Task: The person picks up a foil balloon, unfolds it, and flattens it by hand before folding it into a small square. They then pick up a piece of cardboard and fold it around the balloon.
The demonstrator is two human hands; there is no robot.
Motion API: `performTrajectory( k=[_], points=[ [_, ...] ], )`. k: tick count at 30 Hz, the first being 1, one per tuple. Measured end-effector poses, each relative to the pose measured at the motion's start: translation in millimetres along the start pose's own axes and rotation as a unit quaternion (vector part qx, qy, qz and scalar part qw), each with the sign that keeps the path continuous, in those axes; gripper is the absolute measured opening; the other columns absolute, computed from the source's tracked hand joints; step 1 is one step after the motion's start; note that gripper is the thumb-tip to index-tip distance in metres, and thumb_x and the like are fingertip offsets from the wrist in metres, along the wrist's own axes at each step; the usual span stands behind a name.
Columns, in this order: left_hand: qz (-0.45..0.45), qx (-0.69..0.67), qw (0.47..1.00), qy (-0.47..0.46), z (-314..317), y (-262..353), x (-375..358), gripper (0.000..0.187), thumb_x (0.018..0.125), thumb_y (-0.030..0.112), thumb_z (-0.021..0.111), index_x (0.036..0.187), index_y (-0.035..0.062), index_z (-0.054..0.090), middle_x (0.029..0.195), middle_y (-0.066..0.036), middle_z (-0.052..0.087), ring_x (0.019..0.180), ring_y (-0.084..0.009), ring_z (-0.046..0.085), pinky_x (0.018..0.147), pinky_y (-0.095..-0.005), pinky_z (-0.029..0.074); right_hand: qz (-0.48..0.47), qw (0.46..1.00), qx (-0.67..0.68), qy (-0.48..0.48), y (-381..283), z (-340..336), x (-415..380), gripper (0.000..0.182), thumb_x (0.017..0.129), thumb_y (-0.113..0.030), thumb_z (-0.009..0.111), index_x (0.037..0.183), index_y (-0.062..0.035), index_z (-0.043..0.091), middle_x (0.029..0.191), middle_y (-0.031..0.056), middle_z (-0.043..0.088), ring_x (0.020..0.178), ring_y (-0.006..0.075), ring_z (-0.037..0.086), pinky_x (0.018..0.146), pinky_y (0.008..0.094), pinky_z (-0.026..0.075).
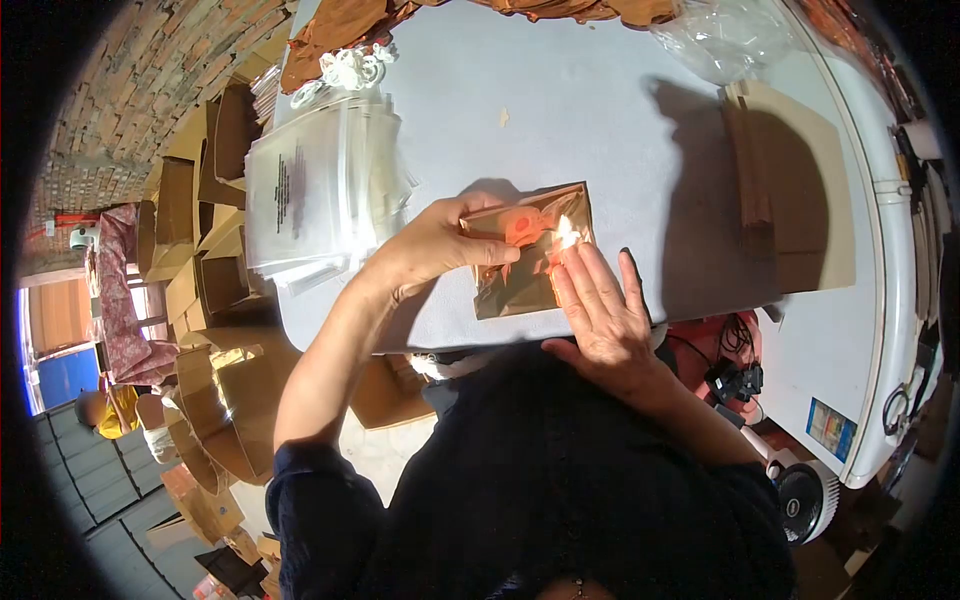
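A flat, squarish shiny brown-gold packet point(505, 297) lies near the front edge of the table, with a bright glare and an orange-red shape on its surface. My left hand point(435, 240) grips its left side, thumb on top and the other fingers partly hidden at the far edge. On the packet's right part, my right hand point(605, 315) rests flat with fingers stretched out. To the left of my left hand is a stack of clear plastic bags point(325, 185), some with dark print.
White cord point(352, 68) and crumpled brown material point(345, 28) lie along the far side. A clear plastic bag point(725, 40) and a cardboard piece point(800, 190) are at right. Open cardboard boxes point(215, 400) stand at left, a fan point(803, 502) at lower right. Someone in yellow point(118, 410) is farther off.
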State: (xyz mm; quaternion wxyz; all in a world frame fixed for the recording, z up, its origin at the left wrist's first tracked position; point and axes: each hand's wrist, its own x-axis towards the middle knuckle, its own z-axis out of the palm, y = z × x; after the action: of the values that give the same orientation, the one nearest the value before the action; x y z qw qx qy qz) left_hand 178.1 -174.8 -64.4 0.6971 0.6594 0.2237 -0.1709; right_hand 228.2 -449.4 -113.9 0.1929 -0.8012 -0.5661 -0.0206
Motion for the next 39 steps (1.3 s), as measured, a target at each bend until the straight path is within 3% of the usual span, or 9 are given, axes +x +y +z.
performTrajectory(
  k=[4,7,14,17,23,28,33,36,39],
  points=[
    [-0.014,-0.043,0.998,0.041,10,-11,-14,0.058,0.087,0.007,0.085,0.138,-0.0013,0.06,0.119,-0.007,0.072,0.108,-0.0131,0.066,0.095,-0.0265,0.054,-0.012,1.0,-0.01,0.017,0,1,2,0.08,0.099,-0.058,0.054,0.14,0.0098,0.059,0.15,0.0262,0.055,0.146,0.0408,0.046,0.122,0.0648,0.025],
    [0.06,-0.051,0.995,0.067,22,-28,-16,0.055,0.088,0.005,0.084,0.137,-0.0028,0.06,0.121,-0.006,0.071,0.11,-0.013,0.064,0.098,-0.0275,0.053,-0.014,1.0,-0.015,0.021,0,2,2,0.079,0.101,-0.059,0.05,0.139,0.0099,0.059,0.15,0.026,0.055,0.146,0.0408,0.046,0.122,0.0648,0.025],
    [0.095,0.123,0.981,0.113,25,-36,-10,0.04,0.091,0.01,0.081,0.126,-0.001,0.067,0.104,-0.009,0.076,0.097,-0.0128,0.068,0.088,-0.031,0.056,-0.004,1.0,-0.009,0.015,-2,0,2,0.078,0.104,-0.059,0.042,0.141,0.0075,0.06,0.151,0.0233,0.055,0.15,0.0351,0.043,0.124,0.064,0.021],
    [0.074,0.151,0.979,0.111,23,-39,-3,0.033,0.092,0.006,0.081,0.122,-0.001,0.071,0.106,-0.002,0.076,0.098,-0.0084,0.065,0.091,-0.0274,0.055,-0.003,1.0,-0.019,0.018,-1,2,2,0.078,0.104,-0.06,0.042,0.141,0.0066,0.06,0.151,0.0226,0.056,0.15,0.0348,0.043,0.124,0.064,0.021],
    [0.111,0.124,0.979,0.118,28,-37,4,0.046,0.09,0.011,0.08,0.135,0.0058,0.068,0.098,-0.009,0.078,0.087,-0.0105,0.069,0.082,-0.0293,0.056,0.005,1.0,0.0,0.022,-3,-1,2,0.077,0.1,-0.058,0.05,0.142,0.0066,0.059,0.151,0.0226,0.056,0.151,0.0344,0.041,0.125,0.0638,0.02],
    [0.084,0.07,0.986,0.125,36,-16,-3,0.027,0.089,-0.004,0.077,0.116,-0.003,0.076,0.104,-0.003,0.076,0.091,-0.0083,0.066,0.081,-0.0247,0.056,0.021,0.999,0.048,0.0,8,-37,5,0.094,0.081,-0.054,0.078,0.148,0.0059,0.05,0.165,0.0236,0.035,0.158,0.0363,0.024,0.126,0.065,0.01],
    [0.06,0.028,0.991,0.113,21,-33,-2,0.03,0.089,-0.005,0.076,0.119,-0.0018,0.075,0.101,-0.002,0.076,0.092,-0.007,0.066,0.083,-0.024,0.054,0.139,0.949,-0.23,0.166,91,-129,14,0.098,0.086,-0.046,0.078,0.161,-0.0033,0.034,0.166,0.0242,0.031,0.155,0.0454,0.026,0.122,0.0672,0.014],
    [0.065,0.014,0.992,0.107,20,-35,-3,0.03,0.089,-0.005,0.075,0.119,-0.0016,0.075,0.101,-0.001,0.076,0.092,-0.0066,0.066,0.084,-0.0235,0.053,0.22,0.907,-0.326,0.148,112,-152,13,0.102,0.083,-0.07,0.069,0.161,-0.0125,0.037,0.167,0.0234,0.029,0.152,0.0485,0.03,0.117,0.067,0.026],
    [0.076,-0.015,0.991,0.112,20,-36,-4,0.032,0.088,0.001,0.082,0.119,-0.0015,0.074,0.101,-0.001,0.075,0.091,-0.0086,0.066,0.083,-0.0246,0.053,0.368,0.916,-0.154,-0.026,156,-179,23,0.106,0.081,-0.073,0.069,0.162,-0.0121,0.035,0.166,0.0235,0.031,0.15,0.0488,0.03,0.114,0.0687,0.029]
  ],
)
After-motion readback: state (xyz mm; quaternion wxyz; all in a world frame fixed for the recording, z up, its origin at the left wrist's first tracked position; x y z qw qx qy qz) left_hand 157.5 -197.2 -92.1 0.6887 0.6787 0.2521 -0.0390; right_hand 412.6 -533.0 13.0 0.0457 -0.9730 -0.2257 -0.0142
